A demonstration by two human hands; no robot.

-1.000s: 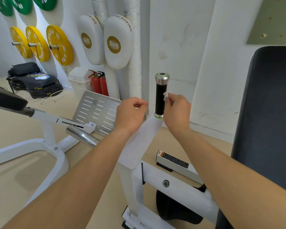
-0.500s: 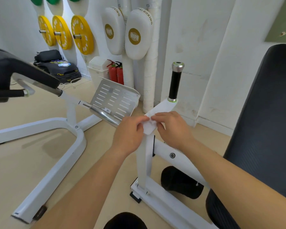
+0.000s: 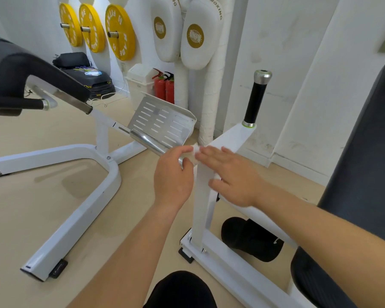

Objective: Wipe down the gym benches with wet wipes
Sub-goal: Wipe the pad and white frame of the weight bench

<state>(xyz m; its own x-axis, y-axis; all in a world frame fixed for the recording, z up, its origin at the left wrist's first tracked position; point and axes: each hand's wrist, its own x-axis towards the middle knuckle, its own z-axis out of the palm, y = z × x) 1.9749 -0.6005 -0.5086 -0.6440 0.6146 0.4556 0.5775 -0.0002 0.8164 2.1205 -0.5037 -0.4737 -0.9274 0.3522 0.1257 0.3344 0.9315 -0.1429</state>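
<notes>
Beige floor (image 3: 31,218). White bench frame (image 3: 199,218) stands on it. Left of frame: second white machine base (image 3: 82,218). Beyond frame, by wall: red fire extinguishers (image 3: 165,90), white bin (image 3: 138,83), stacked black mats (image 3: 98,83).

Single head-worn wide-angle view. Faces forward and down, from above white frame upright (image 3: 200,207), within arm's reach. Forearms enter from bottom edge; left hand (image 3: 173,176), right hand (image 3: 231,176) meet at wet wipe (image 3: 196,151) mid-frame. Black back pad (image 3: 369,152) crowds right edge, very near. Far wall (image 3: 276,41) with yellow weight plates (image 3: 120,33), boxing pads (image 3: 195,36) runs along top. Floor (image 3: 31,207) fills left.
</notes>
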